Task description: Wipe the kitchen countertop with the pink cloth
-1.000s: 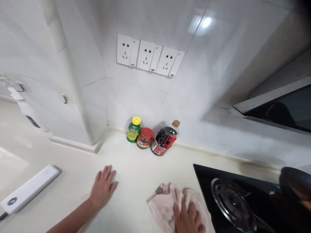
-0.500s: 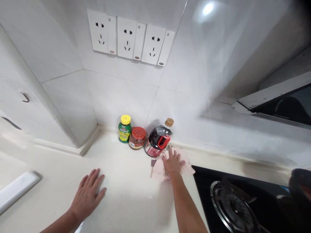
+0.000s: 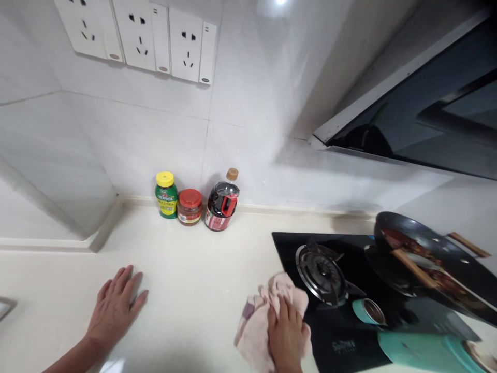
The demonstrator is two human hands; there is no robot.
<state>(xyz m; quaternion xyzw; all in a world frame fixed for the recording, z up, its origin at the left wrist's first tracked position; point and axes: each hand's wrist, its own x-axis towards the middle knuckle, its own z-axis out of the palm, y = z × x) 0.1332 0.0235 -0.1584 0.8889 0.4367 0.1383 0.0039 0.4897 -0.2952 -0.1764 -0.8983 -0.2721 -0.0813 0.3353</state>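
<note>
Pale pink cloth point(image 3: 256, 331) — crumpled, creased (purplish patch point(image 3: 248, 311)), under right hand point(image 3: 286, 331)

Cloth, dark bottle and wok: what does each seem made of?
Cloth: matte fabric, perhaps cotton, from its loose folds.
Dark bottle: glossy, probably plastic, possibly glass; see-through near the top.
Wok: likely metal, dark, faint sheen; bright rivet-like dots inside.

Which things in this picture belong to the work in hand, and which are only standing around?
In use:
cloth, under the right hand
counter, where the left hand rests

Only standing around:
green jar
red-lidded jar
dark bottle
pan
</note>
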